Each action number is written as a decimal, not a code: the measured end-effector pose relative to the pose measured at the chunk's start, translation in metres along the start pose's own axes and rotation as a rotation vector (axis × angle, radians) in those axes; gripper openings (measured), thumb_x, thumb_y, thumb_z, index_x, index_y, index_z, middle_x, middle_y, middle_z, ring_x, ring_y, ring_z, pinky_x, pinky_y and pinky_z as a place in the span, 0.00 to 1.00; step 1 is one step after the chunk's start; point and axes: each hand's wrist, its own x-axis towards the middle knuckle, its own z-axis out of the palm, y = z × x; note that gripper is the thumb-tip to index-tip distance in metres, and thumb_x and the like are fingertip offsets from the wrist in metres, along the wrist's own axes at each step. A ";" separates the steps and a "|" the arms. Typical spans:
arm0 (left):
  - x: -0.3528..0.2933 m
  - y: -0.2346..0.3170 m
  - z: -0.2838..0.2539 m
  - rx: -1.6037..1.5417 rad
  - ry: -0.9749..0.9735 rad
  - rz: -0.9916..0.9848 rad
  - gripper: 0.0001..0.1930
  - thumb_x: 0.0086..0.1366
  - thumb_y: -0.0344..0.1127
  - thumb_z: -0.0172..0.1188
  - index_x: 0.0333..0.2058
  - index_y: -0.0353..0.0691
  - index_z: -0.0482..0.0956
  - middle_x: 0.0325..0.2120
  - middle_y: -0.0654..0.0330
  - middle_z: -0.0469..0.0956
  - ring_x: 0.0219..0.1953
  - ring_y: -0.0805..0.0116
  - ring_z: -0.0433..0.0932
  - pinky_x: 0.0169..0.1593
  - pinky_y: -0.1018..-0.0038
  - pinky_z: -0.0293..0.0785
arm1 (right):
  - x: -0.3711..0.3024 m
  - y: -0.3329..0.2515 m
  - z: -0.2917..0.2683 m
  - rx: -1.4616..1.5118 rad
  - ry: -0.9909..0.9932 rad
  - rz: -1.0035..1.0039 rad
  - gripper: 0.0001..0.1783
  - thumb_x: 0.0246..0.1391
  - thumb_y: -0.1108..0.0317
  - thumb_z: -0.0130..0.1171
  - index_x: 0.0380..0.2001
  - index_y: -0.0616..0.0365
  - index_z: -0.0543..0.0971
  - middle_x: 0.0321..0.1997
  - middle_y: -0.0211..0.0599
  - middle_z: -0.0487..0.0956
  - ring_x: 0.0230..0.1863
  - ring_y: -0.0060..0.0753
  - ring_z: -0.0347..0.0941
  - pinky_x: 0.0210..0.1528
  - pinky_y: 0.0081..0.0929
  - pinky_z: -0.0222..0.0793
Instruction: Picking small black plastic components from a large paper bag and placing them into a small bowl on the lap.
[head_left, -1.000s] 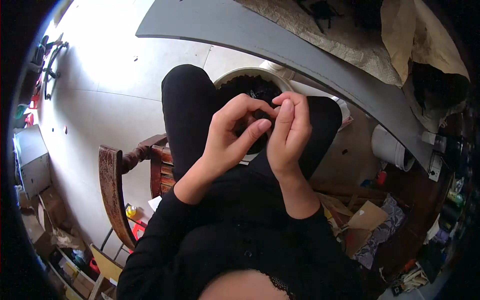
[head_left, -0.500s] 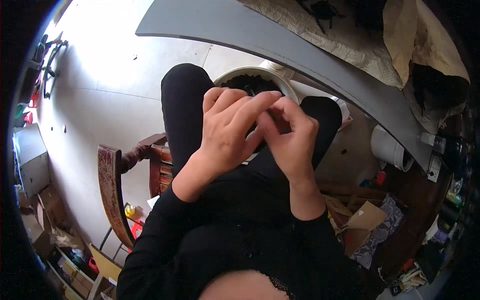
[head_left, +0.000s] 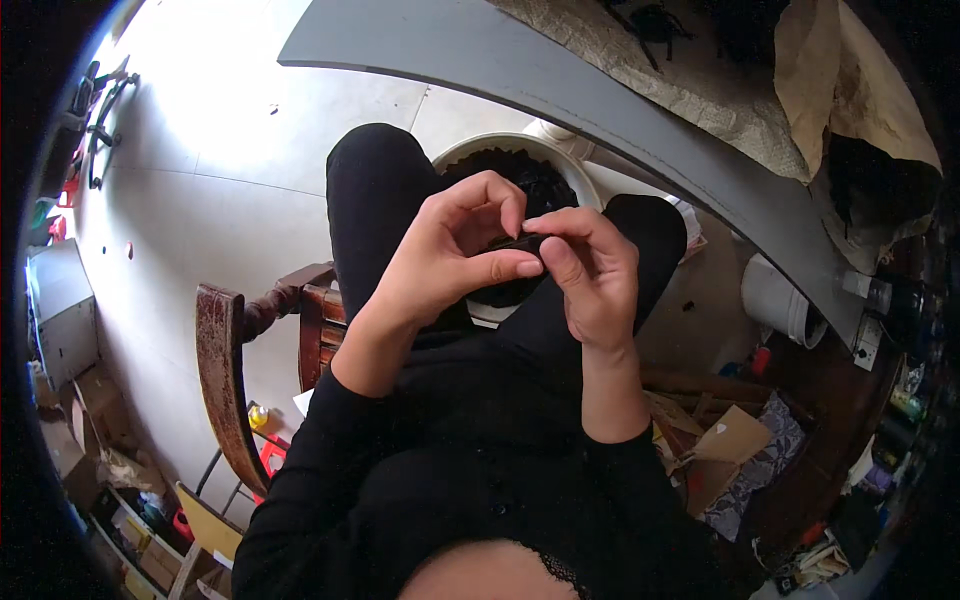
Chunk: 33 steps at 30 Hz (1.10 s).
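Observation:
Between the fingertips of both hands is a small black piece, thin and dark; its exact kind is too small to tell. My left hand pinches one end, the thumb below and the fingers curled above. At the other end, my right hand grips it with thumb and forefinger. Both hands are over my lap, just on the near side of a pale round tub between my knees. Loose black pieces fill that tub, partly hidden behind the hands.
A grey tabletop crosses the upper right, bearing a woven sack with black items. A wooden chair is at my left. A white bucket lies at right, near cardboard. Boxes line the far left.
My hands have turned and lowered slightly, and the left fingers have curled. The black piece between them, hidden before, now shows. More of the tub's contents is visible.

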 end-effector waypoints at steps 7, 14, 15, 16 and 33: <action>-0.001 -0.004 0.000 -0.032 0.056 -0.076 0.14 0.48 0.21 0.66 0.32 0.37 0.69 0.30 0.67 0.69 0.37 0.79 0.70 0.43 0.80 0.69 | -0.003 0.008 0.002 -0.002 0.039 -0.058 0.08 0.53 0.72 0.55 0.35 0.66 0.75 0.35 0.35 0.74 0.35 0.19 0.68 0.38 0.13 0.60; 0.000 -0.007 0.001 -0.059 0.073 -0.095 0.14 0.48 0.20 0.65 0.31 0.36 0.70 0.31 0.66 0.70 0.38 0.78 0.71 0.42 0.80 0.70 | -0.003 0.010 0.001 0.016 0.047 -0.101 0.08 0.53 0.72 0.54 0.35 0.66 0.74 0.34 0.35 0.74 0.32 0.18 0.66 0.35 0.11 0.58; 0.000 -0.007 0.002 -0.060 0.073 -0.096 0.14 0.48 0.20 0.65 0.31 0.36 0.70 0.31 0.66 0.70 0.38 0.78 0.71 0.42 0.80 0.70 | -0.003 0.011 0.000 -0.002 0.042 -0.121 0.08 0.53 0.72 0.54 0.35 0.66 0.74 0.34 0.35 0.74 0.30 0.17 0.65 0.33 0.11 0.57; -0.001 -0.008 0.003 -0.069 0.100 -0.087 0.13 0.47 0.20 0.65 0.30 0.36 0.71 0.31 0.65 0.70 0.37 0.77 0.71 0.41 0.81 0.70 | -0.003 0.010 0.000 -0.002 0.042 -0.120 0.08 0.53 0.72 0.54 0.35 0.66 0.74 0.34 0.35 0.74 0.30 0.17 0.65 0.33 0.11 0.57; -0.003 -0.014 -0.010 0.614 0.076 -0.091 0.12 0.48 0.27 0.66 0.31 0.35 0.72 0.34 0.61 0.73 0.38 0.74 0.73 0.43 0.78 0.69 | 0.074 -0.015 -0.039 -0.999 0.231 -0.480 0.06 0.52 0.72 0.51 0.30 0.59 0.77 0.29 0.36 0.75 0.29 0.28 0.71 0.29 0.24 0.65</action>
